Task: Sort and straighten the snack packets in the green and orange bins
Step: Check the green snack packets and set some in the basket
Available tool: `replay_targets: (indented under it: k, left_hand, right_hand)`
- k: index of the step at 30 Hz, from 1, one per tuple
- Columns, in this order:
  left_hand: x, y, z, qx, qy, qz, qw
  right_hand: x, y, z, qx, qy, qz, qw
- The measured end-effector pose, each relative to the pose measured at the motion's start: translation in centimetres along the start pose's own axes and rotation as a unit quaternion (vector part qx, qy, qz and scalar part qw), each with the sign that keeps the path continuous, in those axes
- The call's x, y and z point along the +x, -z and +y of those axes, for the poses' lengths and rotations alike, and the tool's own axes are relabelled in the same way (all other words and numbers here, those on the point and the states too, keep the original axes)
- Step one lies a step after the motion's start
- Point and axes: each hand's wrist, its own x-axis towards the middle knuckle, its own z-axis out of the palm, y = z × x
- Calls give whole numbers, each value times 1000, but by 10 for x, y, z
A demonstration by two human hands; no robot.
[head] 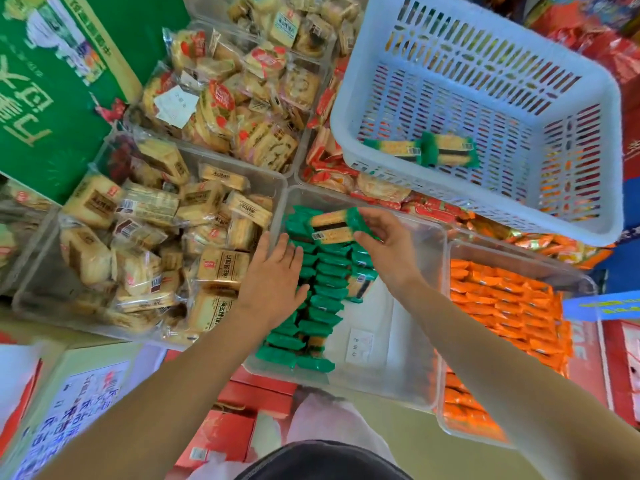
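White slatted basket (614, 161) sat at far right, resting on other stock; two green-ended packets (422, 150) lay on its floor, near its front wall.

Large clear bin of beige cracker packets (156, 237) at left, its contents jumbled.

Clear green bin (408, 306) at centre. Green packets (322, 299) stood in two close rows along its left side; its right side showed bare floor.

Clear orange bin (519, 259) just beside it on the right, holding orange packets (502, 306) in tight rows.

Left hand (273, 275) lay palm down on the left row of green packets, at the bin's left wall, fingers straight and only slightly spread.

Right hand (384, 244) was over the far end of the green bin, thumb and fingers pinching the green end of a single green packet (332, 228). That packet was held crosswise just above the rows, barcode side up.

Small white label slip (360, 344) lay on the bare floor of the green bin.
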Motion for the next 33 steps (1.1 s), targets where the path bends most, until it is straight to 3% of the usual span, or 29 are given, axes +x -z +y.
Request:
replay_targets:
  k: [11,17,22,26,30,33]
  left_hand:
    - [-24,-12,-10,-2,-38,31,999]
    - [-25,-19,-14,0,-46,56,997]
    - [-23,-15,-13,-8,-40,71,997]
    - [-13,-12,-11,11,-25,45,999]
    - [-10,-14,-7,13,-23,28,999]
    - [-11,-12,-7,12,-27,27,999]
  right_hand:
    - [7,-51,15,-206,117,-80,968]
    - [10,-68,31,-349,143,-51,925]
    - [14,-68,41,-406,258,-79,873]
    - [18,-63,41,-393,266,-80,877]
    - [28,-62,32,-381,233,-19,895]
    - [37,-67,28,-450,193,-44,871]
